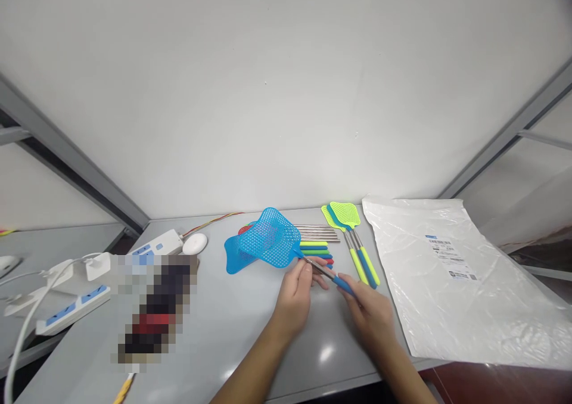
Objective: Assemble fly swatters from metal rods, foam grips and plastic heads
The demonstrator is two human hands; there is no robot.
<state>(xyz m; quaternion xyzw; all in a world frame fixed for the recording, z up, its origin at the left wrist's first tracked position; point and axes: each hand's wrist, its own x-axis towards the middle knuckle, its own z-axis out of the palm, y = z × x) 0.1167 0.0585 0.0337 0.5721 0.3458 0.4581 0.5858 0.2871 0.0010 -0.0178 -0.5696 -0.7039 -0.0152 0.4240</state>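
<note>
A blue fly swatter (272, 237) is held above the table between both hands. My left hand (300, 285) pinches its metal rod just below the perforated head. My right hand (364, 297) is closed around the blue grip at the other end. Under the raised head lie more swatter heads (236, 254), blue and red, partly hidden. Behind my left hand are several loose coloured handles (314, 251) in yellow-green, green, blue and red, with bare metal rods (319, 232) beyond them. To the right, whole fly swatters (357, 243) lie together, yellow-green and blue.
A large white plastic mailer (465, 297) with a label covers the table's right side. On the left are power strips (74, 311) with plugs and cables, a white round object (195, 244) and a pixelated dark item (163, 308). A pale wall (286, 106) rises behind the table.
</note>
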